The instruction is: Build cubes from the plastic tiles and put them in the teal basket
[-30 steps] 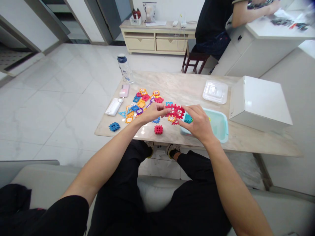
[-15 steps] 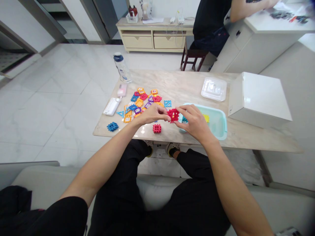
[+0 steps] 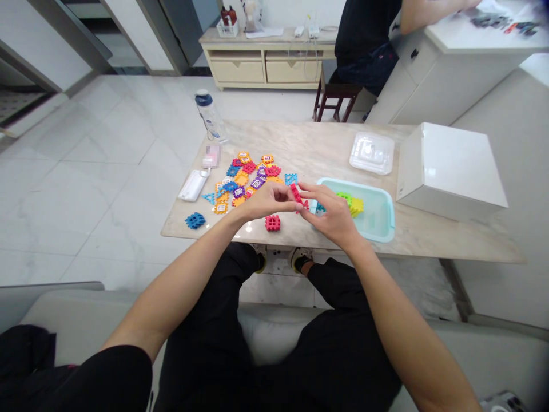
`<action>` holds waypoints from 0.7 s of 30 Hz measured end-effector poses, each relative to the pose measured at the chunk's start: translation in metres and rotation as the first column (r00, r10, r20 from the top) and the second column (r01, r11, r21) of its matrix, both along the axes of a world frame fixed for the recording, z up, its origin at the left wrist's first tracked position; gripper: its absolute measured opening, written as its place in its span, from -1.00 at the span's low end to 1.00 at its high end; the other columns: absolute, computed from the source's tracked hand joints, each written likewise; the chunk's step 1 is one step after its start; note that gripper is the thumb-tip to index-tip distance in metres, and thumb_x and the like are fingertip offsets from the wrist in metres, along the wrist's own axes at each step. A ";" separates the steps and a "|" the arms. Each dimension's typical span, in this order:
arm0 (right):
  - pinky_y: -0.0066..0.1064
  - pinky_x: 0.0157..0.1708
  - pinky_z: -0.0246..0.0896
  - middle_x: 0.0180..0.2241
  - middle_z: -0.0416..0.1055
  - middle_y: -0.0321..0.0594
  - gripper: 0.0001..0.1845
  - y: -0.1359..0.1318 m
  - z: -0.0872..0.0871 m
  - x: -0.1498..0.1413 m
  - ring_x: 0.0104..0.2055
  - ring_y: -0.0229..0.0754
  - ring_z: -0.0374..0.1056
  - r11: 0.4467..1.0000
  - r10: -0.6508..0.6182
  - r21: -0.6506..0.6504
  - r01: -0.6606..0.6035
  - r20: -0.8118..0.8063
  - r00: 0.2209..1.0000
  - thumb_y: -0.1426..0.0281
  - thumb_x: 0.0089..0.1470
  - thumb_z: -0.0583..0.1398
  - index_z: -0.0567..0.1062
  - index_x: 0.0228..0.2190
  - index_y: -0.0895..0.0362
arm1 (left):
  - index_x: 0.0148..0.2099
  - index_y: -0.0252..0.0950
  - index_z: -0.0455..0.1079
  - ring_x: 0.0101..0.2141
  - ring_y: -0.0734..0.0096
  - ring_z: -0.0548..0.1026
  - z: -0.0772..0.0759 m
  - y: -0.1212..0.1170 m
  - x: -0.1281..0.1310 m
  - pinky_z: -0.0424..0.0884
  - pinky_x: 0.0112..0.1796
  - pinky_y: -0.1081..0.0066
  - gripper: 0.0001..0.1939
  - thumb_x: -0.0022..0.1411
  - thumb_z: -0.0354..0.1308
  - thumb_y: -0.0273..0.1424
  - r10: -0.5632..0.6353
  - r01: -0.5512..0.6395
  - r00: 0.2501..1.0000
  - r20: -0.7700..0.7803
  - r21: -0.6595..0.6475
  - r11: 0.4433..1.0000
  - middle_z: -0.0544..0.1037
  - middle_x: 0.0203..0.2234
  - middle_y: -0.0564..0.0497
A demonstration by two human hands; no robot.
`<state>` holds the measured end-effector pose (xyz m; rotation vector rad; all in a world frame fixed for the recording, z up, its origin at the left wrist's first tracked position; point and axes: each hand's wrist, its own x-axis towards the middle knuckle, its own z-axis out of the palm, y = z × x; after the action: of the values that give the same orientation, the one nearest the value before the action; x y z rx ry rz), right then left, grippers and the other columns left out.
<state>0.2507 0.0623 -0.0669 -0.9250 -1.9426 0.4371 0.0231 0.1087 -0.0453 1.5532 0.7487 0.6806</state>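
Between my two hands, above the table's near side, are red interlocking building pieces (image 3: 297, 193), now seen partly edge-on. My left hand (image 3: 270, 201) pinches them from the left with thumb and fingers. From the right, the fingertips of my right hand (image 3: 331, 213) grip them too. How many pieces are joined there I cannot tell. Below on the table lies a red block with a window grid (image 3: 273, 223). A pile of mixed building pieces (image 3: 241, 178) spreads beyond my left hand. A light blue square piece (image 3: 290, 179) lies just past my fingers.
A pale teal tub (image 3: 381, 232) holding green and yellow pieces (image 3: 355, 205) stands beside my right hand. Behind it are a clear plastic lid (image 3: 372, 153) and a white box (image 3: 450, 166). Leftward are a blue block (image 3: 195, 220), a white power bank (image 3: 194, 185) and a water bottle (image 3: 211, 119). Another person (image 3: 364, 46) sits beyond.
The red pieces have turned from facing me to nearly edge-on. My right hand has shifted slightly left, and more green shows in the tub.
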 end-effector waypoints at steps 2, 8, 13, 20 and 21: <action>0.11 0.23 0.59 0.23 0.67 -0.02 -0.81 -0.001 0.001 0.000 0.24 0.14 0.64 0.999 0.006 -0.035 -0.007 -0.018 1.000 0.20 0.39 0.39 0.67 -0.03 -0.02 | -0.40 -0.31 0.57 -0.44 0.47 0.45 0.001 -0.001 -0.002 0.33 -0.40 0.44 -0.49 0.14 0.61 0.02 -0.022 0.022 1.000 -0.011 -0.005 1.000 0.57 -0.48 0.00; 0.06 0.22 0.60 0.18 0.70 -0.04 -0.73 -0.004 -0.001 0.001 0.23 0.14 0.65 0.994 0.038 -0.099 -0.041 -0.033 0.999 0.07 0.37 0.42 0.60 -0.14 -0.02 | -0.43 -0.30 0.50 -0.44 0.45 0.45 0.007 -0.005 -0.004 0.33 -0.38 0.41 -0.46 0.17 0.58 0.04 -0.108 0.108 0.993 -0.042 -0.018 0.994 0.56 -0.47 0.00; -0.01 0.16 0.65 0.13 0.70 -0.05 -0.43 -0.001 -0.002 0.003 0.09 0.07 0.69 0.998 -0.039 -0.048 0.034 -0.112 0.993 0.06 0.30 0.47 0.53 0.20 -0.02 | -0.44 -0.29 0.43 -0.46 0.48 0.39 0.006 -0.003 -0.001 0.27 -0.40 0.41 -0.38 0.09 0.63 0.09 -0.048 0.048 0.999 -0.004 -0.011 0.999 0.47 -0.52 0.06; 0.12 0.22 0.59 0.17 0.64 0.01 -0.52 -0.002 0.007 0.007 0.20 0.17 0.60 0.993 -0.091 0.069 0.091 0.001 0.996 0.23 0.40 0.38 0.57 0.28 -0.04 | -0.11 -0.31 0.61 -0.23 0.35 0.61 0.007 -0.002 0.004 0.50 -0.17 0.37 -0.39 0.12 0.62 0.11 0.053 -0.052 0.998 0.027 -0.037 0.998 0.68 -0.26 -0.07; 0.13 0.23 0.58 0.17 0.64 0.01 -0.53 -0.002 0.007 0.007 0.21 0.18 0.59 0.993 -0.091 0.073 0.089 0.013 0.996 0.23 0.40 0.37 0.58 0.28 -0.04 | -0.06 -0.31 0.63 -0.17 0.30 0.64 0.008 -0.003 0.006 0.53 -0.11 0.33 -0.39 0.14 0.61 0.09 0.038 -0.036 0.999 0.035 -0.051 0.998 0.71 -0.20 -0.11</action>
<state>0.2575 0.0604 -0.0595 -0.9677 -1.9103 0.3058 0.0286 0.1060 -0.0374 1.4810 0.7636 0.7100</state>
